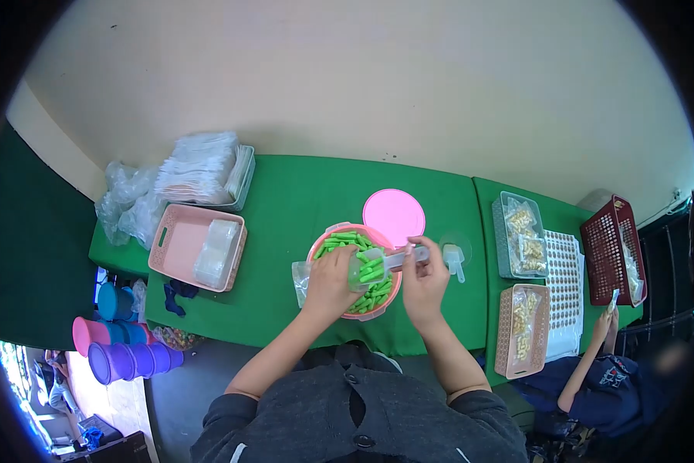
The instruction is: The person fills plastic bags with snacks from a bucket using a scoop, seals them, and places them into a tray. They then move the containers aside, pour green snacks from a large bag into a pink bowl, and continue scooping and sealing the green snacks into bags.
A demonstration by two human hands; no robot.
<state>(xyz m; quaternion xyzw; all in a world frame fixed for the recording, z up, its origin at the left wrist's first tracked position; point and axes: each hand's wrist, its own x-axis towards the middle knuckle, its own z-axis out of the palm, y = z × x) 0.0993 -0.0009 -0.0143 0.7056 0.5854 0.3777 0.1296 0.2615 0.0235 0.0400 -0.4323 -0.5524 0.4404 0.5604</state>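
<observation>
- Scoop [384, 265] looked clear, loaded with short, bright-green sticks [372, 274].
- Right hand [425, 275] gripped its handle [398, 261].
- Left hand [332, 279] curled alongside; couldn't tell its hold.
- Tub [398, 292] was pink, round.

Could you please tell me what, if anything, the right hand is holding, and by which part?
The right hand holds a translucent scoop by its handle.

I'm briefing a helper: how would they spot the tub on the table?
Find the green table along the wall. Under the left hand and right hand sits a round salmon-pink tub. Unlike the flat pink disc just behind, it's full of bright green pieces.
</observation>
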